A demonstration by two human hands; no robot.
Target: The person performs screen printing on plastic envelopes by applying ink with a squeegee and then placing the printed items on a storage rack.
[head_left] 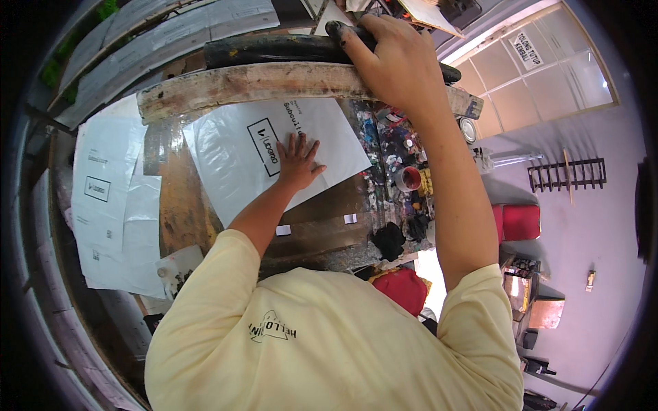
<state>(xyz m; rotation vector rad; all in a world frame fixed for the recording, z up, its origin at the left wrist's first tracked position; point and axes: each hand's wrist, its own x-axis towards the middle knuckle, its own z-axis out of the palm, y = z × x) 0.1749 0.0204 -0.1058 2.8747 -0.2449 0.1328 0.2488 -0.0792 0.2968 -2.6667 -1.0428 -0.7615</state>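
My left hand (297, 163) lies flat with fingers spread on a white plastic bag (229, 164) that carries black printing. The bag rests at a slant on a stained worktable (181, 222). Beyond it, my right hand (401, 65) is wrapped round the right part of a raised wooden frame (253, 88), whose paint-marked edge faces me. A black, padded-looking bar (274, 50) runs along the frame's far side, and the fingertips of my right hand are partly hidden behind it. Two small white pads (283, 230) are stuck to the table near me.
More printed white bags (103, 205) overlap at the left. On the right stand a pot of red ink (409, 179), paint-crusted clutter and a black rag (389, 241). Racks with pale sheets (171, 38) fill the far left. A red chair (519, 222) is by the right wall.
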